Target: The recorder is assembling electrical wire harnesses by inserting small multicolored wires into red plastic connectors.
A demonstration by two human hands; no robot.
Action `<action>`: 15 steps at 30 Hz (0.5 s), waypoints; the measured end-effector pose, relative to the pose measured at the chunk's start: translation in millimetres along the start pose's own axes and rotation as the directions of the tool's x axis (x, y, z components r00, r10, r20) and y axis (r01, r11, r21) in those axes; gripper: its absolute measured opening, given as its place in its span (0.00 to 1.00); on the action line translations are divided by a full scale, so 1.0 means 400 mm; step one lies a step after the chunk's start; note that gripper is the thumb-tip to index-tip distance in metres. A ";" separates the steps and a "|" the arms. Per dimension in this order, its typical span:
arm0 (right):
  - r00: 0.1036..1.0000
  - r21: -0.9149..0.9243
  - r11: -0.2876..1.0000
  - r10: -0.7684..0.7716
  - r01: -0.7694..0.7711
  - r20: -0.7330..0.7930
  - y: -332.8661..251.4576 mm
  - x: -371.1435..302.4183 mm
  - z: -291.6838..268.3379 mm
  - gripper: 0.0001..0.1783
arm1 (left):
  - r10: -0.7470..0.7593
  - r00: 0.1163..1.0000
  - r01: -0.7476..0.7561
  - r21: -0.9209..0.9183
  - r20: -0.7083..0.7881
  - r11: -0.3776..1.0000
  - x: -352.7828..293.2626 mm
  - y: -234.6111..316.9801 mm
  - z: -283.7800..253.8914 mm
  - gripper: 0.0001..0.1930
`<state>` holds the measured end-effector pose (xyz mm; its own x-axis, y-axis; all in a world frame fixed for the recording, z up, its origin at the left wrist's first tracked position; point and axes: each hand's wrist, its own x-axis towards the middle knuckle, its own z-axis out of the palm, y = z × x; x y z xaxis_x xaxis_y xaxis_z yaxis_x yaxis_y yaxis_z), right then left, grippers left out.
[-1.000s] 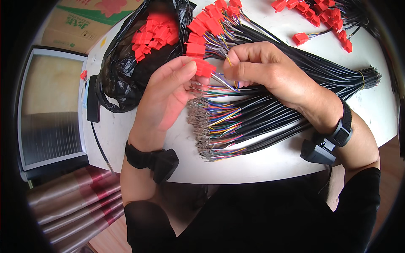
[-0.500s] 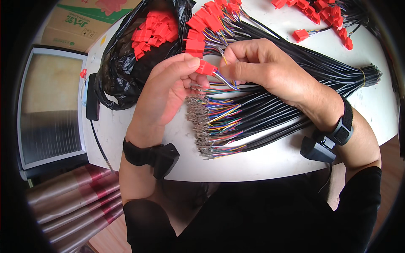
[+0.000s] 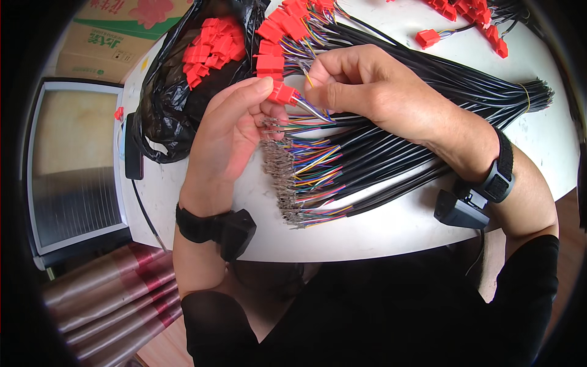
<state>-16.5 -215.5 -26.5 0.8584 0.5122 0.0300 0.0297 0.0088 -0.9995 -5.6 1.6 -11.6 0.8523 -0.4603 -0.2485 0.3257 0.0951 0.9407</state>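
Note:
A red connector housing is pinched between the thumb and fingers of my left hand. Several thin coloured wires run from its right end toward a black cable. My right hand is closed just right of it, its thumb and index finger pinching a thin yellow wire. Beneath both hands lies a bundle of black cables, whose stripped coloured wires end in metal crimp terminals. Beyond my hands, a row of cables carries red housings on their ends.
At the left, a black plastic bag holds loose red housings. More cables with red housings lie at the far right. A phone-like dark object rests at the table's left edge, with a cardboard box behind.
The whole view has shifted slightly. My left hand still grips the red housing and my right hand still pinches by the wires, both nearly in the same pose.

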 end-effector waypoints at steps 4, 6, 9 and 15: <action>1.000 -0.032 0.999 0.009 -0.010 -0.012 -0.003 0.000 0.000 0.04 | 0.045 0.999 -0.045 0.013 -0.031 0.999 -0.004 -0.002 0.011 0.15; 1.000 -0.071 0.997 0.020 -0.021 -0.010 -0.007 -0.001 -0.001 0.04 | 0.057 0.997 -0.056 0.024 -0.042 0.998 -0.005 -0.001 0.016 0.15; 1.000 -0.068 0.998 0.013 -0.014 -0.014 -0.002 0.002 0.001 0.05 | 0.069 0.997 -0.067 0.049 -0.039 0.997 -0.007 0.000 0.018 0.15; 1.000 -0.083 0.997 -0.007 0.005 -0.018 -0.001 0.000 0.005 0.05 | 0.067 0.996 -0.062 0.083 -0.055 0.995 -0.010 -0.002 0.020 0.16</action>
<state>-17.6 -213.6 -26.2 0.8671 0.4968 0.0369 0.0764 -0.0596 -0.9953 -12.6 -3.7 -9.3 0.8934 -0.4035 -0.1975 0.2370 0.0498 0.9702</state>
